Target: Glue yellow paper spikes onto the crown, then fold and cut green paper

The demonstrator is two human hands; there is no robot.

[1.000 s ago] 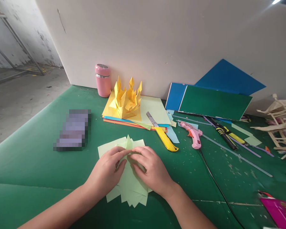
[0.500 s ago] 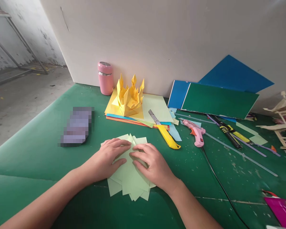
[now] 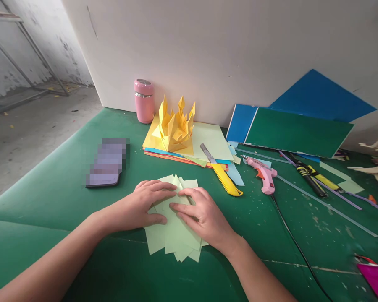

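Pale green paper point(image 3: 179, 239), several overlapping folded sheets with corners fanning out, lies on the table in front of me. My left hand point(image 3: 151, 201) rests on its left side, fingers stretched out together over the upper part and thumb lower down, apart from them. From the right, my right hand point(image 3: 201, 214) lies on the paper with its fingers spread and pointing left. The fingertips of both hands come near each other at a narrow upright fold at the top. Part of the paper is hidden beneath my hands.
A yellow folded-paper crown point(image 3: 176, 130) stands on stacked coloured paper point(image 3: 212, 136). A yellow box cutter point(image 3: 223, 176) lies with its blade out, near a corded pink glue gun point(image 3: 264, 174). A pink flask point(image 3: 144, 102) and a blurred-out phone-like object point(image 3: 108, 163) are to the left.
The view has shifted slightly, moving the table items rightward. My right index and middle fingers have moved apart, one reaching further left across the paper. My left hand stays almost in place.
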